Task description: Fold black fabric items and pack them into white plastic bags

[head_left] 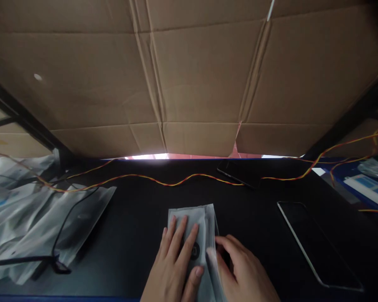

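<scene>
A translucent plastic bag (199, 218) lies folded on the black table, near its front edge, with a dark round mark showing on it. My left hand (178, 260) rests flat on the bag, fingers spread and pointing away from me. At the bag's right edge my right hand (239, 266) pinches the plastic between thumb and index finger, the other fingers curled. What is inside the bag, if anything, cannot be made out.
A dark phone-like slab with a pale rim (318, 247) lies at right; another dark device (239, 172) is at the back. Twisted red-yellow wire (170, 183) crosses the table (129, 235). Plastic bags (40, 222) and a black cable lie left. Cardboard (195, 75) stands behind.
</scene>
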`<action>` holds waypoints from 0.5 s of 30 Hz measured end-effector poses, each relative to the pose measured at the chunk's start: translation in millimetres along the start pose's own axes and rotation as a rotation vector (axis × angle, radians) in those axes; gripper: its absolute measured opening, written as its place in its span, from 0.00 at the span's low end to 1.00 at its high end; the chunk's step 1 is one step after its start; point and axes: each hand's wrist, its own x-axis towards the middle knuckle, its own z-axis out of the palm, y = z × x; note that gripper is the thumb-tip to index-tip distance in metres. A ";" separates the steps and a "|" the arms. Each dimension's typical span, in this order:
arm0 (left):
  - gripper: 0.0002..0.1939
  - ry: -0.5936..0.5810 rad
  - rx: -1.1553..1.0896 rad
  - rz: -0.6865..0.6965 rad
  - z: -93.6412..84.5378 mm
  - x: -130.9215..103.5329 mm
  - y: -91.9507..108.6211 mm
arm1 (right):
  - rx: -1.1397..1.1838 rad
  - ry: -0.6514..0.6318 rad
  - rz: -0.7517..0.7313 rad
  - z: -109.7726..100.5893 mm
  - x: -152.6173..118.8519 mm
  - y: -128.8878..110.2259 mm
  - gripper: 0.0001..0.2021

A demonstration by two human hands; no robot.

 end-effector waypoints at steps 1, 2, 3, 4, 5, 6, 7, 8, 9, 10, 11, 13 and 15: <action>0.35 -0.002 -0.010 0.003 0.7 -1.2 0.5 | 0.007 0.015 0.011 0.9 2.6 -3.8 0.15; 0.36 -0.009 -0.019 0.011 0.9 -1.9 0.8 | 0.023 0.017 0.026 1.1 6.1 -7.8 0.14; 0.37 -0.018 -0.024 0.021 0.9 -2.1 0.7 | 0.047 0.001 0.042 0.8 10.4 -12.1 0.12; 0.39 -0.025 -0.021 0.031 0.7 -2.2 0.4 | 0.077 -0.025 0.060 0.2 15.3 -16.6 0.09; 0.42 -0.027 -0.009 0.038 0.5 -2.4 -0.5 | 0.111 -0.057 0.078 -0.8 20.2 -21.2 0.06; 0.45 -0.031 0.008 0.041 0.4 -2.9 -1.9 | 0.152 -0.090 0.097 -2.5 24.9 -25.6 0.04; 0.47 -0.038 0.028 0.037 0.1 -4.1 -3.9 | 0.202 -0.119 0.118 -5.2 28.7 -29.6 0.04; 0.48 -0.052 0.049 0.028 -0.3 -6.0 -6.8 | 0.266 -0.146 0.141 -9.3 31.3 -32.9 0.04; 0.47 -0.070 0.069 0.011 -1.0 -8.9 -10.7 | 0.346 -0.164 0.165 -15.0 32.6 -35.3 0.03; 0.46 -0.091 0.091 -0.015 -2.0 -12.8 -15.8 | 0.436 -0.171 0.192 -22.5 32.5 -36.5 0.03; 0.44 -0.106 0.117 -0.050 -3.4 -17.6 -22.3 | 0.529 -0.162 0.218 -31.3 31.4 -36.0 0.06; 0.42 -0.107 0.173 -0.137 -8.2 -29.0 -40.1 | 0.678 -0.101 0.267 -50.9 27.3 -28.6 0.13; 0.40 -0.079 0.212 -0.204 -16.0 -41.3 -64.1 | 0.702 -0.017 0.314 -67.6 22.8 -11.4 0.18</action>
